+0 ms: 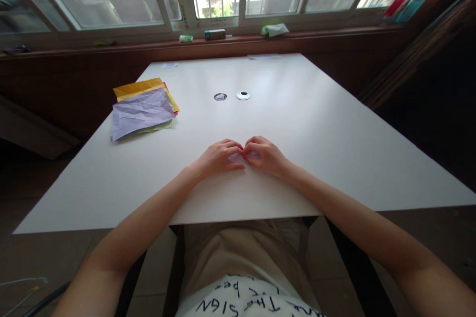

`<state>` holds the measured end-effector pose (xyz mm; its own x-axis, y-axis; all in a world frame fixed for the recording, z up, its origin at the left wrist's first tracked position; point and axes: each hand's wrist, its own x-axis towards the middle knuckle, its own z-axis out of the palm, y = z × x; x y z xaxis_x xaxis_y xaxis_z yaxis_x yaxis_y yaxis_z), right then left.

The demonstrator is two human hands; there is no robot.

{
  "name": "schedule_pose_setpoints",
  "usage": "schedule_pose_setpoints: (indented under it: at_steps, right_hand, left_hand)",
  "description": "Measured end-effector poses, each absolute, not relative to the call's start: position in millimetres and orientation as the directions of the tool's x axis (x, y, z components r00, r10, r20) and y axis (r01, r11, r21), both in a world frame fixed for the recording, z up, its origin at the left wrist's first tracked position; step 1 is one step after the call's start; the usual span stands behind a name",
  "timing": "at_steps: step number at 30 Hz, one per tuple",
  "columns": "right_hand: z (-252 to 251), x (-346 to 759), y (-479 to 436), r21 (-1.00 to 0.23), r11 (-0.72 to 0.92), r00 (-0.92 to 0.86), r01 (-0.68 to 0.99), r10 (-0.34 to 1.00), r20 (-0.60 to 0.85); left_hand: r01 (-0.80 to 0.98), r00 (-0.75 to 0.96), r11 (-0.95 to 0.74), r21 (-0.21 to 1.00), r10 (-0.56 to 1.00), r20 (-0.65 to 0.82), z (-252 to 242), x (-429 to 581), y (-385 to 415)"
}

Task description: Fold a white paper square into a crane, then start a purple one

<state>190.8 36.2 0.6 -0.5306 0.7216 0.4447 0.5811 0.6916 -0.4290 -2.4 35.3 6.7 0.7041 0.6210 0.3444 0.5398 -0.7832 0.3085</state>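
My left hand (219,157) and my right hand (265,154) rest side by side on the white table (297,124), near its front edge. Both have their fingers curled and pressed down on a small pale lilac piece of folded paper (243,157), which shows only as a sliver between them. The fingertips of the two hands meet over it. Most of the paper is hidden under the hands.
A stack of coloured paper sheets (143,107), lilac on top with yellow, pink and green beneath, lies at the table's left. Two round cable grommets (243,95) sit mid-table. Small items line the window sill (238,39) behind.
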Motion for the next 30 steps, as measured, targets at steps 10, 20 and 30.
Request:
schedule_pose_setpoints:
  at_steps: [10,20,30]
  right_hand:
    - [1.2,191.4,36.4,-0.435,0.693,-0.534,0.575,0.721,0.442]
    - [1.9,191.0,35.8,-0.440,0.692,-0.536,0.572,0.722,0.439]
    - [2.6,190.6,35.6,-0.435,0.698,-0.545,0.569,0.716,0.437]
  left_hand:
    - [0.535,0.695,-0.783,0.318,0.621,0.362,5.8,-1.9,35.3]
    - [0.541,0.685,-0.773,0.331,0.633,0.360,5.7,0.3,36.1]
    - [0.548,0.670,-0.769,0.330,0.639,0.377,4.3,1.3,36.7]
